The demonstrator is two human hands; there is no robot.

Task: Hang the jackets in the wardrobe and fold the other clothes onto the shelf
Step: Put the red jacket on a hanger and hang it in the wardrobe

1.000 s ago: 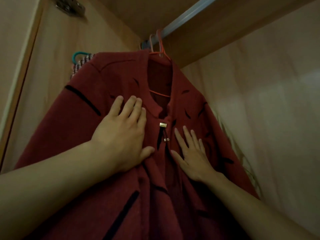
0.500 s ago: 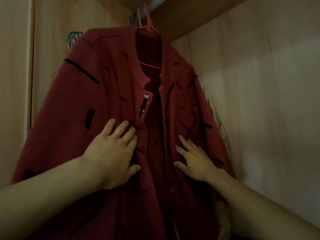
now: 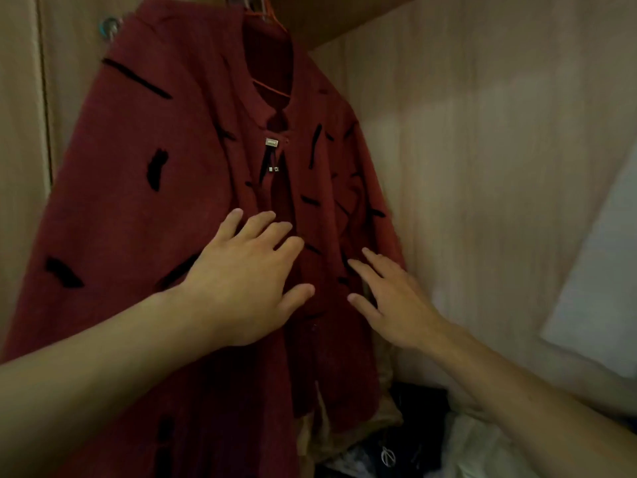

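A dark red jacket (image 3: 144, 215) with black dash marks and a small metal clasp hangs on an orange hanger (image 3: 272, 20) inside the wardrobe. My left hand (image 3: 248, 281) lies flat on its left front panel, fingers straight and spread. On the right front panel my right hand (image 3: 393, 298) rests with straight fingers near the jacket's edge. Neither hand grips the cloth. The rail is out of view above.
A teal hanger (image 3: 109, 27) with another garment sits behind the jacket's left shoulder. The wardrobe's wooden side wall (image 3: 482, 167) stands close on the right. Dark and pale clothes (image 3: 406, 443) lie heaped at the bottom right, with beige cloth behind the jacket's hem.
Both hands have slid down the jacket's front from near the collar to below the clasp. My view has dropped, so the rail has left the frame.
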